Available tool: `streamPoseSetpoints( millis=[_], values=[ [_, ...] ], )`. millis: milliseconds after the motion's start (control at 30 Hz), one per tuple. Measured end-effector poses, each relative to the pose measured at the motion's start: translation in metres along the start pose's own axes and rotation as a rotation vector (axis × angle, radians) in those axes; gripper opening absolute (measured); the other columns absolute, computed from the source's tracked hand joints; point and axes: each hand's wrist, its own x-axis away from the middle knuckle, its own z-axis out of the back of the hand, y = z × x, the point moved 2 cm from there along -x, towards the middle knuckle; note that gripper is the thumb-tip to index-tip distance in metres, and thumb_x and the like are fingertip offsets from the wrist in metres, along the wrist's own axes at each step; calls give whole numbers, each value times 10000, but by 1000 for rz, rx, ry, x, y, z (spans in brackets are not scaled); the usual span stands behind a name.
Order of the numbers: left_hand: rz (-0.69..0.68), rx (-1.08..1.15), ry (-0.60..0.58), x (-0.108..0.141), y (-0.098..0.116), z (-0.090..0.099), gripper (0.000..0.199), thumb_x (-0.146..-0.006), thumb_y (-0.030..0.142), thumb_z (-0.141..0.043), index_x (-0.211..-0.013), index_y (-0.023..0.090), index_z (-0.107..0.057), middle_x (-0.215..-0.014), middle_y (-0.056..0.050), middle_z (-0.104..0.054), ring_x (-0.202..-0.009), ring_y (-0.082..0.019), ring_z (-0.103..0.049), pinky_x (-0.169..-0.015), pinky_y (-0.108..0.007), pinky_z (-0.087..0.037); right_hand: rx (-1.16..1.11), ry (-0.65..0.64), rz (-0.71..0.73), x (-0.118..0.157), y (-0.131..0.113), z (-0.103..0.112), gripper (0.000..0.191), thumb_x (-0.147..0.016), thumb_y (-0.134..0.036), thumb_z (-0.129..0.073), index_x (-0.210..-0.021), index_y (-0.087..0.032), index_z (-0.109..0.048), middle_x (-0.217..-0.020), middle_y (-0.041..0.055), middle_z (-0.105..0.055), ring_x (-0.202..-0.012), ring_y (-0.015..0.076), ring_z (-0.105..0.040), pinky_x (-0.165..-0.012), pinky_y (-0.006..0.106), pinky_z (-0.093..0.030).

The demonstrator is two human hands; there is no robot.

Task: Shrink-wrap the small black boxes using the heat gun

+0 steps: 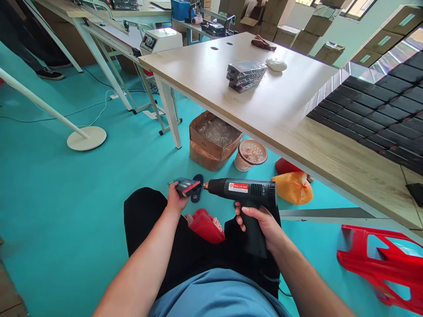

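Note:
My right hand [256,220] is wrapped round the grip of a dark heat gun [247,189], whose nozzle points left. In my left hand [177,199] is a small black box in clear film [189,186], held tilted just off the nozzle's tip. Film sticks out past the box's left side. Both hands are above my lap, below the table's edge. On the table, a stack of several black film-wrapped boxes [245,75] stands beside a white rounded lump [276,64].
Rows of black boxes [380,105] fill the table's [291,110] right side. Beneath stand a carton of clear film [211,149], a waste basket [250,155] and an orange bag [293,188]. A red plastic stool [373,264] lies at right. A white stand base [86,138] is at left.

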Motion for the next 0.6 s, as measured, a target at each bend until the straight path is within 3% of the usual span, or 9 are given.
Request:
streamPoseSetpoints(
  millis=[267,433,600],
  values=[
    [-71,-82,-120,11,4,-8,330,-561,153,-496,-862,132,-630,-799,-112,-691,-728,-270,-685,-686,-406,-603,75,54,-45,17,-15,31,422,-709,-369,-883,-1031,-134,-744,-894,74,-690,-699,158,-622,-552,242,-516],
    [-92,-141,-45,3,1,-5,256,-533,161,-488,-766,153,-592,-681,-93,-630,-614,-249,-632,-596,-369,-562,187,-84,-80,24,-12,26,397,-749,-381,-849,-1042,-143,-727,-891,73,-685,-687,170,-616,-542,266,-493],
    [-87,-158,-32,4,0,-5,238,-534,161,-493,-756,156,-579,-662,-90,-614,-586,-240,-608,-563,-353,-538,294,-69,-28,24,-5,16,416,-745,-424,-839,-1023,-146,-704,-896,72,-678,-687,175,-602,-554,289,-490]
  ],
)
